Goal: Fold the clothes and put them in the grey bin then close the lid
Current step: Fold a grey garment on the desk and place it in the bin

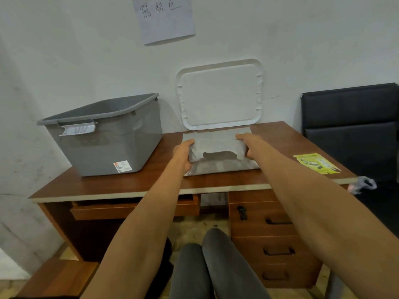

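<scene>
Fabric of the pale grey folded garment (218, 147), lying on the brown wooden desk (280, 137) beside the open grey plastic bin (103, 137), looks light, limp and apt to unfold, so the left hand (182, 152) and right hand (250, 145) gripping its opposite side edges seem well placed.

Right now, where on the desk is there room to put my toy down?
The bare desk in front of the grey bin is free, and so is the patch between the grey garment and the yellow leaflet. The middle is crowded: the left hand and right hand grip the garment, with the white lid leaning behind it.
</scene>
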Tool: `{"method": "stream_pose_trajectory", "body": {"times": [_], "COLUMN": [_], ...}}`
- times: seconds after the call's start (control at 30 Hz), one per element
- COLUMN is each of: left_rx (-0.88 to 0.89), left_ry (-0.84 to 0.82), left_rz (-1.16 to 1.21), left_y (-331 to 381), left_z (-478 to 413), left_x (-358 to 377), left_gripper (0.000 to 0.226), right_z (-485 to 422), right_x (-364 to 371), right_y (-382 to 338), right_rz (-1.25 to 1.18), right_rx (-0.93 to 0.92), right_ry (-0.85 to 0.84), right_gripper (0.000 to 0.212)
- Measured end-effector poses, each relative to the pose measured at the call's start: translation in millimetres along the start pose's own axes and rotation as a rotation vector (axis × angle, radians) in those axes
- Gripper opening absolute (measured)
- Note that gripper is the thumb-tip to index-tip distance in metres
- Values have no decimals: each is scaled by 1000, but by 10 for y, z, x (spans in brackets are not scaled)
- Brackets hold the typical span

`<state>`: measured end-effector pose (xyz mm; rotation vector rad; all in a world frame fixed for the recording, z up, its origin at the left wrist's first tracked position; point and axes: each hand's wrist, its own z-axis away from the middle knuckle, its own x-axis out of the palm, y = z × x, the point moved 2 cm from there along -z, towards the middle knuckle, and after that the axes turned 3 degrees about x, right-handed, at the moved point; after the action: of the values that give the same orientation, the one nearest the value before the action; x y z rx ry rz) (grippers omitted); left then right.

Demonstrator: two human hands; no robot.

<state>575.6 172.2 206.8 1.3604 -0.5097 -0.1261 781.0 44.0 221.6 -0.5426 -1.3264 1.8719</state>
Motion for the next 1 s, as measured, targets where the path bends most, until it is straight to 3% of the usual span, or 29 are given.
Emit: {"method": "stream_pose_trajectory", "body": {"times": [0.1, 0.23, 0.4, 0.53, 0.63, 0.8, 1.0], "left_rx": [-15, -46, -56, -54, -57, -147, -168], "left_ry": [67, 173, 194, 186, 180, 164, 93], "left_rz": [-40, -104, -93, -49, 0, 182, 372], "left_y": [39, -5, -52, -67, -98, -269, -384], "left_z": [-247, -619, -993, -1324, -1471, -1607, -1834], "left_x": [34, 64, 169, 215, 251, 249, 308], "left_gripper": [39, 58, 48, 40, 28, 8, 20], "right_z": [-118, -409, -750, -1032, -1146, -1350, -1496], "right_x": [75, 171, 305, 411, 480, 551, 562], "right_y": [-79, -141, -188, -209, -204, -64, -84], "right_rz": [-10, -28, -126, -311, -436, -645, -749], "right_rx": [-39, -71, -41, -2, 27, 149, 81], "right_ry": [92, 164, 159, 75, 57, 54, 139], "right_gripper": [50, 58, 60, 23, 15, 13, 19]}}
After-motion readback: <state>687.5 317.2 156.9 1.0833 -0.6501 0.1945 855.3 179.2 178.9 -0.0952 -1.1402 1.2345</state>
